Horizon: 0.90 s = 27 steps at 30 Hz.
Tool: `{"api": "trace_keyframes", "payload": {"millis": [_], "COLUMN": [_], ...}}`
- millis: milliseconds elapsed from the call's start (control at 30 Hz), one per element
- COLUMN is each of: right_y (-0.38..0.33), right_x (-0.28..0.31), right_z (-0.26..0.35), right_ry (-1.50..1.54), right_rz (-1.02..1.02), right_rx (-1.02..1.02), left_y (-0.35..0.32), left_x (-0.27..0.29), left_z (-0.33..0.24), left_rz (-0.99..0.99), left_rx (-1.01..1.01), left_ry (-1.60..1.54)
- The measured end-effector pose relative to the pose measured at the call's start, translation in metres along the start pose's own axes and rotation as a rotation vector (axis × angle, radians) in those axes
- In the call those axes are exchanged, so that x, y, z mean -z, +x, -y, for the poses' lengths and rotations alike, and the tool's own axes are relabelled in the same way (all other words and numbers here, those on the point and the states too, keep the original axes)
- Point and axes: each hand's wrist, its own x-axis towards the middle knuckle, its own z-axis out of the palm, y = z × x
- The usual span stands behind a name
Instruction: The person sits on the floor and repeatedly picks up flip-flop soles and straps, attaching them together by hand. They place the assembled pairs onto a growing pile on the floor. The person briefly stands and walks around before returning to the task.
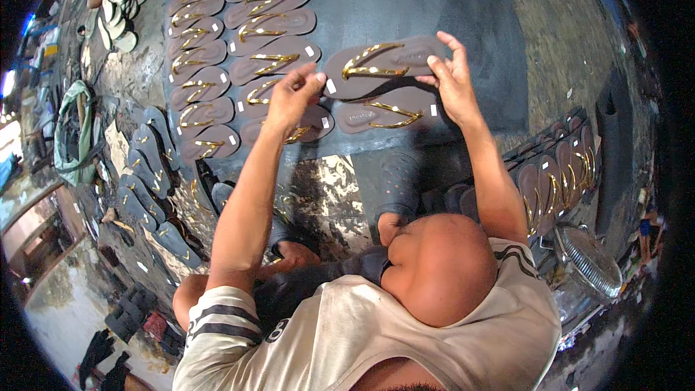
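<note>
A brown flip-flop (373,85) with shiny gold straps is tilted above the dark mat. My right hand (452,80) grips its heel end, thumb on top and forefinger stretched out. At the toe end, beside a small white sticker (331,87), my left hand (293,98) has thumb and fingers pinched together. Whether anything sits in that pinch is hidden. A matching flip-flop (355,116) lies flat on the mat just nearer to me, its toe pointing right. To the left, several more gold-strapped flip-flops (275,23) lie in two columns, most with a white sticker showing.
The dark mat (427,0) stretches beyond my hands. Dark flip-flops (141,166) lie on the floor at left, near a green cloth sack (74,134). Gold-strapped flip-flops (554,177) stand in a row at right, close to a round metal fan (588,261). Pale sole-shaped pieces (116,14) lie far left.
</note>
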Motion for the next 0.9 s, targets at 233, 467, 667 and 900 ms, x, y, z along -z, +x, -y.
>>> {"api": "trace_keyframes", "payload": {"millis": [233, 467, 667, 900], "right_y": [0.008, 0.010, 0.039, -0.028], "right_x": [0.008, 0.041, 0.033, 0.093], "right_z": [-0.050, -0.074, -0.060, -0.048], "right_ry": [-0.039, -0.632, -1.136, -0.663], "right_rz": [-0.079, -0.102, 0.025, -0.338], "right_rx": [-0.146, 0.035, 0.218, -0.039], "left_y": [0.021, 0.025, 0.038, -0.036], "left_x": [-0.015, -0.030, -0.008, 0.204], "left_z": [0.038, 0.036, 0.046, -0.032], "left_rz": [-0.087, -0.117, -0.069, -0.159], "left_rx": [0.012, -0.085, -0.156, -0.424], "left_ry": [0.312, 0.588, 0.814, 0.905]}}
